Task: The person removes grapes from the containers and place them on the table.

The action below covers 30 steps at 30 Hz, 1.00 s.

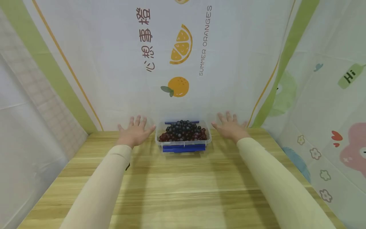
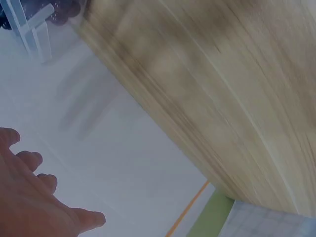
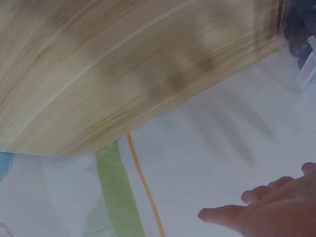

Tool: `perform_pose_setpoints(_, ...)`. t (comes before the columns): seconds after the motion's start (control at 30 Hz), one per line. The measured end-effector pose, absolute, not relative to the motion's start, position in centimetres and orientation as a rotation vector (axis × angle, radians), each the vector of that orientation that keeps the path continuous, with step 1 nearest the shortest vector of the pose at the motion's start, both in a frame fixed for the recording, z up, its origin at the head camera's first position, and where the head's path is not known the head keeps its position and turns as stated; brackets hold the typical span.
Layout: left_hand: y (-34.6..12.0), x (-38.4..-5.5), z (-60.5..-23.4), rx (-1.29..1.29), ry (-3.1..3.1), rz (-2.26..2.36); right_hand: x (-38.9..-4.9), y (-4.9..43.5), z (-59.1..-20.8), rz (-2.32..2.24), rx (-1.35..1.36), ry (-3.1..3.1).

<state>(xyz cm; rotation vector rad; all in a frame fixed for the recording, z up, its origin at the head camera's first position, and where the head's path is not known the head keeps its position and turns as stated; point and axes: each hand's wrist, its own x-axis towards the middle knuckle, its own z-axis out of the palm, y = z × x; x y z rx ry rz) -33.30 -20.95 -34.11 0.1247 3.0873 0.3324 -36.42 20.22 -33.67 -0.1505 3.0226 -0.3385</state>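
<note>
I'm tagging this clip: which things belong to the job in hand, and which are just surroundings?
Likely the job:
clear plastic container
dark grapes inside it
left hand
right hand

Surroundings:
wooden tabletop
orange-print hanging cloth
flower-print cloth

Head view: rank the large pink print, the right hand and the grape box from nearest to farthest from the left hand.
1. Grape box: just right of the left hand, at the table's far edge.
2. Right hand: beyond the box, on its other side.
3. Large pink print: on the cloth at the far right.
</note>
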Motion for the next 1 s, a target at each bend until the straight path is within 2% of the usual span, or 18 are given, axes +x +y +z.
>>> perform_pose_setpoints(0.47, -17.5, -33.5, -37.4, 0.242, 3.006, 0.361, -35.9, 16.6, -35.4, -0.049, -0.423, 2.893)
perform_pose_setpoints(1.0, -16.3, -32.9, -38.3, 0.253, 3.004, 0.321, -35.6, 15.8, -37.2, -0.102, -0.437, 2.890)
